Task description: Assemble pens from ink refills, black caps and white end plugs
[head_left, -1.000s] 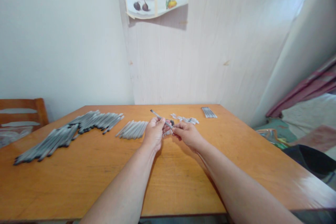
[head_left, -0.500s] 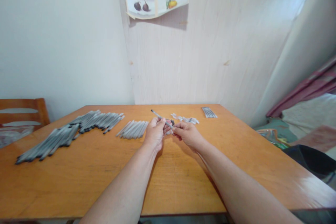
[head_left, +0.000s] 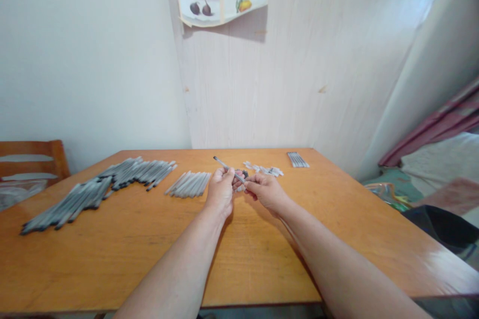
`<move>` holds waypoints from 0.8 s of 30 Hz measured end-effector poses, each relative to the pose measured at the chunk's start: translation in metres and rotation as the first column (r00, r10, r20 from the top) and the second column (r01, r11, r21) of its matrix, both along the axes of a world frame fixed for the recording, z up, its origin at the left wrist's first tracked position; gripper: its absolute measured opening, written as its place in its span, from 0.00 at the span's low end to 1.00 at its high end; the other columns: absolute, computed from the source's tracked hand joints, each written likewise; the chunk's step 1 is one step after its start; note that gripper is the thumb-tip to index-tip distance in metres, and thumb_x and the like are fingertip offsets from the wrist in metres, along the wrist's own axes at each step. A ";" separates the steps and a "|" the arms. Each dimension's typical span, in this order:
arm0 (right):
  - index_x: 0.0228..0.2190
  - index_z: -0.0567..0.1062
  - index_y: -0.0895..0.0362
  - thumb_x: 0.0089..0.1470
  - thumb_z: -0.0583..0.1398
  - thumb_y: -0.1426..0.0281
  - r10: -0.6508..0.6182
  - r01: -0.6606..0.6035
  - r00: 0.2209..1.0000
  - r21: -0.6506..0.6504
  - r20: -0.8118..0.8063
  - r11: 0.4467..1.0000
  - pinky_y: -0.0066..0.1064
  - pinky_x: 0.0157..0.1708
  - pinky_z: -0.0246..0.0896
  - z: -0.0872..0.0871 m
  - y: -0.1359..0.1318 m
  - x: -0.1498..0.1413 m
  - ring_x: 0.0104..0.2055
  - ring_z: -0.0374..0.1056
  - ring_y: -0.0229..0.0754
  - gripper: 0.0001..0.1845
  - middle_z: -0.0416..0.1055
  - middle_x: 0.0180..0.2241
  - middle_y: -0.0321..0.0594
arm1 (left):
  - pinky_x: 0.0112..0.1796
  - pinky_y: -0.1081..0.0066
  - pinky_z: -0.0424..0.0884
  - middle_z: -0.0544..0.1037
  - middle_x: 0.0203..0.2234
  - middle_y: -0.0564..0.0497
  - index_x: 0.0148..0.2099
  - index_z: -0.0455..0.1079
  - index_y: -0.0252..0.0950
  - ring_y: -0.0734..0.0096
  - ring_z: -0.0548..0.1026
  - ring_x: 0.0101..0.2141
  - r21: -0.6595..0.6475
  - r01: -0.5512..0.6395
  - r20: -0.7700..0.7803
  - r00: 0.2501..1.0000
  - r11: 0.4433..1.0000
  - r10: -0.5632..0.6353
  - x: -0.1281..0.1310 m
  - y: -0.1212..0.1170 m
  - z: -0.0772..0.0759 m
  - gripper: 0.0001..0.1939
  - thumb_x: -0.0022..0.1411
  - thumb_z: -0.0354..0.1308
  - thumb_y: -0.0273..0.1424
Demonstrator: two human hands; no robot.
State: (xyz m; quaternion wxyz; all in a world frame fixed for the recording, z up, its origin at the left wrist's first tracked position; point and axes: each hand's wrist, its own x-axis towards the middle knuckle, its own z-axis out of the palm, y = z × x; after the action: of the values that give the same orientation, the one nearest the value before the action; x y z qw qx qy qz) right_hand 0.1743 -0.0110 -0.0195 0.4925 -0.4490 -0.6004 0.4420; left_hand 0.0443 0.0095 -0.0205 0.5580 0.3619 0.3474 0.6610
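A slim pen (head_left: 220, 161) with a dark end is held slantwise above the middle of the table. My left hand (head_left: 220, 189) is closed around its barrel, the dark end pointing up and away to the left. At the pen's lower right end, the fingertips of my right hand (head_left: 266, 190) are pinched together; any small part between them is too small to make out. Dark small pieces (head_left: 245, 173) show just behind the fingers, partly hidden. Left of my left hand lies a row of pale, clear tubes (head_left: 190, 184). Short whitish pieces (head_left: 264, 169) lie beyond my right hand.
Long rows of grey sticks with black ends (head_left: 75, 202) cover the left of the wooden table (head_left: 157, 259). A small neat row of pens (head_left: 298, 159) lies at the back right. A chair (head_left: 33, 154) stands left, a black bag (head_left: 441, 227) right.
Almost nothing differs. Both hands hold the same pose, and the pen sits very slightly further left in the view.
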 end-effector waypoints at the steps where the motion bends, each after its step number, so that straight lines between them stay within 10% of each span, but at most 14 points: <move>1: 0.24 0.73 0.58 0.47 0.59 0.69 0.000 0.000 1.000 0.000 -0.001 1.000 0.25 0.20 0.51 0.000 0.000 0.000 0.19 0.57 0.32 0.05 0.66 0.18 0.33 | 0.32 0.75 0.72 0.78 0.29 0.48 0.38 0.64 0.35 0.75 0.77 0.28 0.001 -0.002 0.004 1.000 1.000 0.002 0.000 0.000 0.000 0.11 0.60 0.62 0.34; 24: 0.27 0.73 0.58 0.48 0.59 0.69 -0.014 0.013 0.999 0.028 0.050 1.000 0.26 0.22 0.53 -0.002 0.004 0.000 0.20 0.57 0.32 0.05 0.66 0.20 0.31 | 0.33 0.74 0.71 0.78 0.28 0.50 0.39 0.64 0.34 0.75 0.77 0.28 0.033 -0.017 -0.015 1.000 0.999 0.017 0.004 -0.001 0.001 0.08 0.61 0.59 0.32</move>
State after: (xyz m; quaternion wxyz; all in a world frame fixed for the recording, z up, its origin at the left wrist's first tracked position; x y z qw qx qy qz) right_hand 0.1744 -0.0073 -0.0218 0.4865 -0.4570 -0.6155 0.4190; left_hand 0.0479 0.0089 -0.0191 0.5438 0.3729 0.3439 0.6686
